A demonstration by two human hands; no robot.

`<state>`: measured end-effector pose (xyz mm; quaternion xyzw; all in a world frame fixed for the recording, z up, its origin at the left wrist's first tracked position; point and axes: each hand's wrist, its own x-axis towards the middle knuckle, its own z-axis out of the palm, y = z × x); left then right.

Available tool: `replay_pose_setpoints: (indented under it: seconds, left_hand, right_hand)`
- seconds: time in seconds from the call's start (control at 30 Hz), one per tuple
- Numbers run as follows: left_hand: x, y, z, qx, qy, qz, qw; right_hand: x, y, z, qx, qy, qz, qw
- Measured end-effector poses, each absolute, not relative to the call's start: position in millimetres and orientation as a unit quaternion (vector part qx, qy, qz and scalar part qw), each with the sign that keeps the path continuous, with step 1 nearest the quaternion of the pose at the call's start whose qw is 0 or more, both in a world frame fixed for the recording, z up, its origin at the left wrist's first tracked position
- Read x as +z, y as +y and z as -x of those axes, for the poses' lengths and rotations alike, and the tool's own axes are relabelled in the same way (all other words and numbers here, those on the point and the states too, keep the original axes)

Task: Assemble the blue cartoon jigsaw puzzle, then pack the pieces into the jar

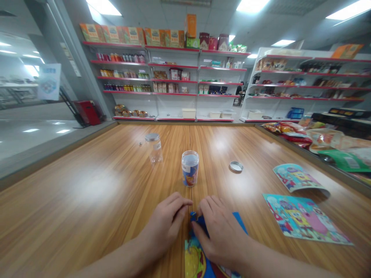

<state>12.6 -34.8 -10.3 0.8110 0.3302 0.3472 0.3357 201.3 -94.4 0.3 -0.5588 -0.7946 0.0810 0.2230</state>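
At the near middle of the table, a blue printed sheet (195,258) with a burger picture lies partly under my right hand (216,227). That hand's thumb and curled fingers close on its upper edge, which looks rolled or crumpled. Just left of the edge is my left hand (169,218), its fingers bent and pressed together; whatever they may hold is hidden. Beyond both hands stands an open clear jar (190,170) with a blue printed sheet inside. A silver lid (236,166) lies to its right. Farther left, another clear jar (155,148) stands upright with its silver lid on.
Two cartoon-printed sheets lie at the right: a curled one (298,177) and a flatter one (307,220) nearer me. A tiny object (140,144) sits beside the lidded jar. Packaged goods (342,141) lie past the table's right edge; stocked shelves (174,81) stand behind.
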Motion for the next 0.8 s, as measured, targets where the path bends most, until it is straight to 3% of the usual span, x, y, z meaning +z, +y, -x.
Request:
replay_pose_setpoints:
  seconds: [0.13, 0.27, 0.67, 0.8]
  left_hand:
    - [-5.0, -38.1, -8.8, 0.212, 0.310, -0.899, 0.224]
    - [-2.7, -39.5, -9.6, 0.160, 0.308, -0.919, 0.188]
    - [-3.3, -36.0, -7.5, 0.207, 0.356, -0.856, 0.313]
    - [-0.2, -36.3, -10.8, 0.282, 0.366, -0.769, 0.442]
  right_hand:
    - [-0.3, -91.8, -207.4, 0.122, -0.797, 0.533, 0.255]
    - [1.1, -92.3, -209.7, 0.143, -0.796, 0.524, 0.267]
    - [-4.7, -81.9, -218.9, 0.142, -0.820, 0.475, 0.286]
    - [-5.5, -77.1, -220.5, 0.153, -0.802, 0.478, 0.322]
